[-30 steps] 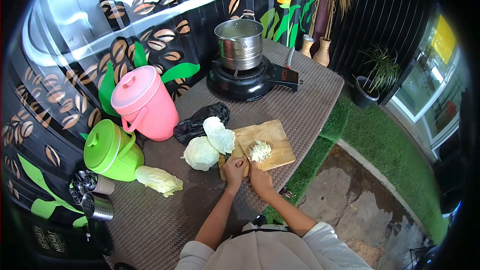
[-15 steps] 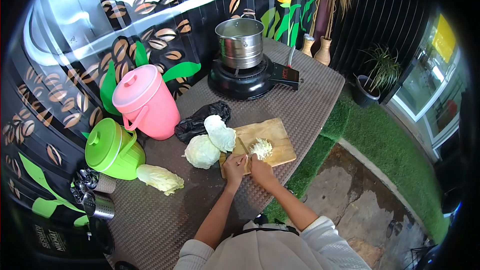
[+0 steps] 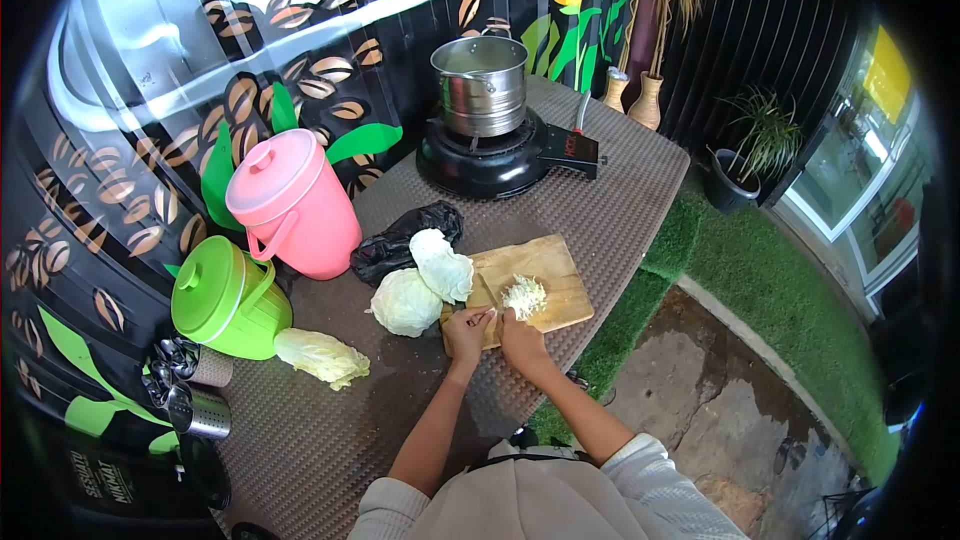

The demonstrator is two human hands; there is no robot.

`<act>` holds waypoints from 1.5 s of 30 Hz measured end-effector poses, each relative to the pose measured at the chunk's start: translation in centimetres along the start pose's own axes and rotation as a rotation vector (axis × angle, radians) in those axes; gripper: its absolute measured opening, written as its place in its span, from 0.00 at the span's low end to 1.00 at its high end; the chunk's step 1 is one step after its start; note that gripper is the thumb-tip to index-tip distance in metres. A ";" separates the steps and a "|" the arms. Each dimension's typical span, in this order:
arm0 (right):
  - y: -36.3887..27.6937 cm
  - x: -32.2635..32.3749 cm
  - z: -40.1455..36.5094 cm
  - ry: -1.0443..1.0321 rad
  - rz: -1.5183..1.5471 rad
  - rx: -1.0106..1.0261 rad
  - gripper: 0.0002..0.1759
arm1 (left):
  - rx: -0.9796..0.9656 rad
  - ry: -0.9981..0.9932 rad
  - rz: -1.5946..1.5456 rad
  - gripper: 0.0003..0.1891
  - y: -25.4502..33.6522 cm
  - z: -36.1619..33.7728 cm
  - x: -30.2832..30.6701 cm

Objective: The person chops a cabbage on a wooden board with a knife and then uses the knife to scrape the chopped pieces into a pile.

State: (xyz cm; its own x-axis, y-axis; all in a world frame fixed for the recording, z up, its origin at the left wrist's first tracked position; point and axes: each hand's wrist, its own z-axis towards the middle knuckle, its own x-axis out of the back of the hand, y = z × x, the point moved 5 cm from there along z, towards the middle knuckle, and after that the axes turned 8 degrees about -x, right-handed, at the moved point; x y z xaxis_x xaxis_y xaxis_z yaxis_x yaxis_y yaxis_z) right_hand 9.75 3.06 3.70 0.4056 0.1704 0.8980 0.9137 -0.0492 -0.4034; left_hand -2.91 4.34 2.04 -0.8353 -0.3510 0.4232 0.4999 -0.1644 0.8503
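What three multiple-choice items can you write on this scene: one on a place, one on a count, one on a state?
1. Where does the pot stand?
A. on the stove
B. on the grass
C. on a chair

2. How many lidded jugs are on the table?
A. one
B. two
C. four

3. How is the cabbage pile on the board?
A. whole leaves
B. shredded
C. burnt

Answers:
1 A: the pot sits on the black stove.
2 B: one pink jug and one green jug.
3 B: it lies as thin pale strips.
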 end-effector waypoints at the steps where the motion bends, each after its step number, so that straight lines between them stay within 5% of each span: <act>1: 0.3 0.6 0.0 -0.005 0.022 0.036 0.11 | -0.001 0.001 -0.003 0.08 -0.4 0.0 -0.3; 8: 0.4 -1.4 -1.0 -0.067 0.103 -0.110 0.12 | -0.088 -0.020 -0.054 0.07 -0.2 0.5 -0.3; 18: 0.0 1.3 -0.4 -0.128 0.109 -0.047 0.15 | -0.098 -0.053 -0.087 0.07 -0.6 0.8 -0.3; 28: -0.6 -2.4 -0.2 0.174 -0.086 0.067 0.09 | -0.124 -0.013 -0.063 0.07 1.3 0.6 0.8; 30: -0.1 -1.4 0.5 0.135 -0.060 0.085 0.10 | 0.184 -0.057 -0.162 0.08 1.3 0.1 0.6; 31: 0.1 -0.6 0.5 0.058 -0.029 0.065 0.10 | 0.183 -0.054 -0.162 0.08 0.5 0.0 0.3; 36: 1.8 1.3 0.6 -0.129 0.130 0.037 0.15 | -0.131 -0.019 0.029 0.11 1.0 -0.1 0.2; 45: 1.4 1.8 -1.0 -0.007 0.050 0.055 0.14 | -0.151 0.067 0.010 0.10 0.2 -0.3 0.0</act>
State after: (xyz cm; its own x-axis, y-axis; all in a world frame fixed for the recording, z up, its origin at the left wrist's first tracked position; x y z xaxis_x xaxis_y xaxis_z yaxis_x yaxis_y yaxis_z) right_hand 11.79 2.33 4.93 0.4503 0.1764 0.8753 0.8895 -0.0039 -0.4568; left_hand -2.76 4.05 2.11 -0.8153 -0.4134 0.4055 0.5413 -0.2954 0.7873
